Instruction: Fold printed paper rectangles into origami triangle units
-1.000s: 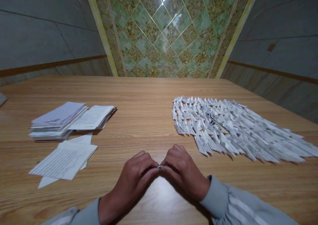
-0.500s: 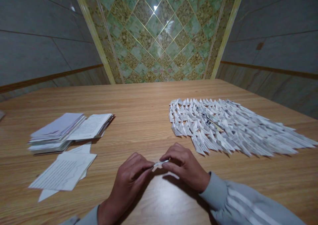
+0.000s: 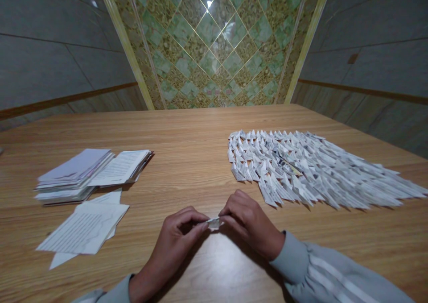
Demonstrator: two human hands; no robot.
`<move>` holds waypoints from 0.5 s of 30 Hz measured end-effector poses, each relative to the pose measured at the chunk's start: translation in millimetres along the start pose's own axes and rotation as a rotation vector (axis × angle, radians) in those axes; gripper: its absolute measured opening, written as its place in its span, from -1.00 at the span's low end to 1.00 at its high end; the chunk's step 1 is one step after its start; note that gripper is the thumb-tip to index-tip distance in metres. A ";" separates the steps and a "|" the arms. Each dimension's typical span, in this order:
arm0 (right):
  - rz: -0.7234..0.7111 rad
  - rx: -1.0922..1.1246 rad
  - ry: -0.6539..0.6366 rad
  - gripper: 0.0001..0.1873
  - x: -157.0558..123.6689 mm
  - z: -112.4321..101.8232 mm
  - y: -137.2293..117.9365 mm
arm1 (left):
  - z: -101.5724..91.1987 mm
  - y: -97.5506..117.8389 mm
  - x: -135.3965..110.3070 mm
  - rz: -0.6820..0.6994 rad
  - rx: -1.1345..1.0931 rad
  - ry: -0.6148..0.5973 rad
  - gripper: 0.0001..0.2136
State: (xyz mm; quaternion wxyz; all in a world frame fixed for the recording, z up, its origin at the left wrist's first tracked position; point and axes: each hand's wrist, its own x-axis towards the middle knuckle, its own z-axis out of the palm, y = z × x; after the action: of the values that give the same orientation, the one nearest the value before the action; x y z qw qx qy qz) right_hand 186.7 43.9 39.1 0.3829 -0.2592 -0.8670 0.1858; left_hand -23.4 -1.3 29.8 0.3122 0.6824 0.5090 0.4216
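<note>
My left hand (image 3: 175, 240) and my right hand (image 3: 249, 225) meet near the front middle of the wooden table (image 3: 200, 133). Both pinch a small folded piece of printed paper (image 3: 214, 223) between their fingertips, just above the tabletop. Most of that piece is hidden by my fingers. To the right lies a wide spread of several folded paper pieces (image 3: 310, 169) set in rows. Grey sleeves cover both wrists.
A stack of printed sheets (image 3: 88, 171) lies at the left, with loose printed sheets (image 3: 83, 229) in front of it. A green and gold tiled wall panel (image 3: 214, 44) rises behind the table's far edge, flanked by grey walls.
The view has shifted slightly. My fingertips have opened up a little around the small paper piece, which now shows more between them. The piles have not moved.
</note>
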 end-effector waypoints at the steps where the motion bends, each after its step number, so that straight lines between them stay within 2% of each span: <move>1: 0.024 0.015 -0.023 -0.70 -0.2 0.1 0.6 | 0.0 -0.2 -0.7 0.011 0.013 -0.007 -0.89; 4: 0.047 0.018 -0.117 -0.74 -2.3 2.2 -0.1 | -0.4 1.3 -5.1 0.082 0.064 -0.049 -0.87; 7: 0.009 -0.020 -0.205 -0.67 -5.1 5.0 -3.0 | -0.3 3.6 -8.8 0.114 0.091 -0.093 -0.87; 9: 0.008 -0.043 -0.216 -0.62 -6.4 5.9 -3.9 | 0.1 3.6 -8.8 0.073 0.073 -0.121 -0.87; 11: 0.026 -0.060 -0.209 -0.60 -7.1 5.8 -3.6 | 0.3 2.3 -7.1 -0.024 0.015 -0.140 -0.87; 13: 0.047 -0.066 -0.210 -0.61 -7.3 5.0 -2.9 | 0.0 0.4 -5.3 -0.120 -0.040 -0.143 -0.85; 15: 0.067 -0.051 -0.212 -0.66 -7.2 4.3 -2.9 | -1.0 -1.0 -4.6 -0.155 -0.063 -0.144 -0.81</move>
State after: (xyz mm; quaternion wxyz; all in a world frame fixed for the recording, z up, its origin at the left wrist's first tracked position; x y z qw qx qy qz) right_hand 186.7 36.9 33.8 0.2761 -0.2765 -0.8979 0.2027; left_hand -25.3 -5.4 28.2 0.4012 0.6593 0.5230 0.3617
